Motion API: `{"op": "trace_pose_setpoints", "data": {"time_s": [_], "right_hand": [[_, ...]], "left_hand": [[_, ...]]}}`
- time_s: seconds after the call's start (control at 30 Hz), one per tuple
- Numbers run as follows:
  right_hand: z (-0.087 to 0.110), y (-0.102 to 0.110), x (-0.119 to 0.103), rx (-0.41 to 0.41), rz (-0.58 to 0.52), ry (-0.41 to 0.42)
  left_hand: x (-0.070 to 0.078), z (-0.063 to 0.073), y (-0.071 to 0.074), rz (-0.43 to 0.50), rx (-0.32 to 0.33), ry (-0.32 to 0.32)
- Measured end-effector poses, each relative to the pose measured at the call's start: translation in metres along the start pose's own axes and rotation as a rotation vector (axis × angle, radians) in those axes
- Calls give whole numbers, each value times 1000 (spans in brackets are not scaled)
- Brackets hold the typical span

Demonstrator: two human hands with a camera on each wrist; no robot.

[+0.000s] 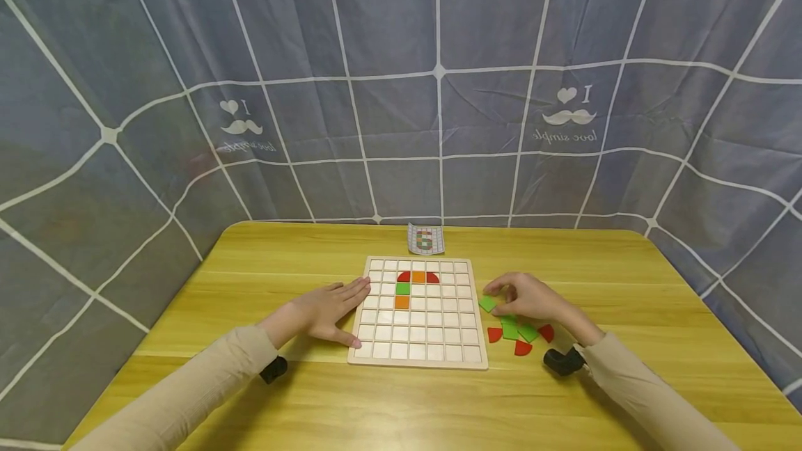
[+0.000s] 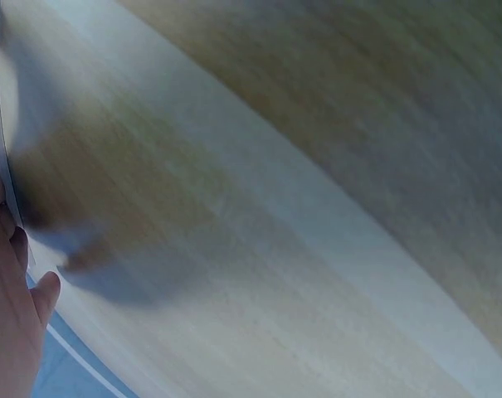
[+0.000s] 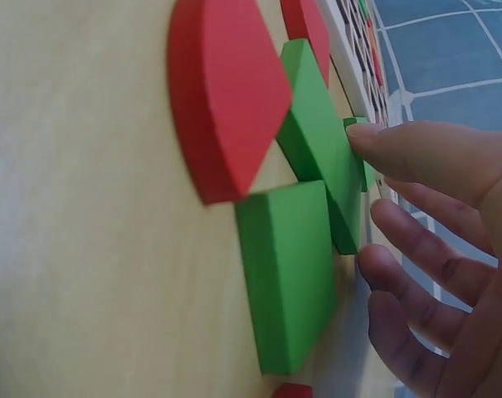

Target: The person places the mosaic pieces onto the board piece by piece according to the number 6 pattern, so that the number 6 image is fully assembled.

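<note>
My left hand (image 1: 332, 308) lies spread at the left side of the wooden grid board (image 1: 432, 355), fingertips and thumb on its edge. In the left wrist view, part of that hand (image 2: 10, 307) shows at the far left. On the board sit red quarter-round tiles (image 1: 404, 276), orange squares (image 1: 418, 277) and a green square (image 1: 403, 289). Right of the board, my right hand (image 1: 526, 296) pinches a green square tile (image 1: 487, 303) between thumb and index finger. In the right wrist view, the thumb (image 3: 416, 153) overlaps this tile; the index fingertip is mostly hidden.
Several loose green tiles (image 1: 510, 330) and red quarter-round tiles (image 1: 523, 348) lie beneath and beside the right hand. A small pattern card (image 1: 426, 239) rests behind the board on the wooden table (image 1: 301, 402). A grey checked curtain (image 1: 401, 117) hangs around the table.
</note>
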State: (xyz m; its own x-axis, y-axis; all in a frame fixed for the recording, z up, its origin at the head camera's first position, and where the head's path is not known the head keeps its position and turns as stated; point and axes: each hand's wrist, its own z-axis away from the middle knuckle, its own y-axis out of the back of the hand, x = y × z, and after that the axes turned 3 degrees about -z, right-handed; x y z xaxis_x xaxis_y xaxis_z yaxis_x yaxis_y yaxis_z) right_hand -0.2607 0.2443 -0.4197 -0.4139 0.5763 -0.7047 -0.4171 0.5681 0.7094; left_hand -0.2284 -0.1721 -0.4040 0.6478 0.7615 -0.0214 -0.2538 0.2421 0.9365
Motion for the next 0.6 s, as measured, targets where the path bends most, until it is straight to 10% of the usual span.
{"op": "trace_pose_setpoints", "data": {"time_s": [0.6], "right_hand": [[-2,5,4,-2,161,-2]], "left_hand": [[1,1,1,7,-1,2]]}}
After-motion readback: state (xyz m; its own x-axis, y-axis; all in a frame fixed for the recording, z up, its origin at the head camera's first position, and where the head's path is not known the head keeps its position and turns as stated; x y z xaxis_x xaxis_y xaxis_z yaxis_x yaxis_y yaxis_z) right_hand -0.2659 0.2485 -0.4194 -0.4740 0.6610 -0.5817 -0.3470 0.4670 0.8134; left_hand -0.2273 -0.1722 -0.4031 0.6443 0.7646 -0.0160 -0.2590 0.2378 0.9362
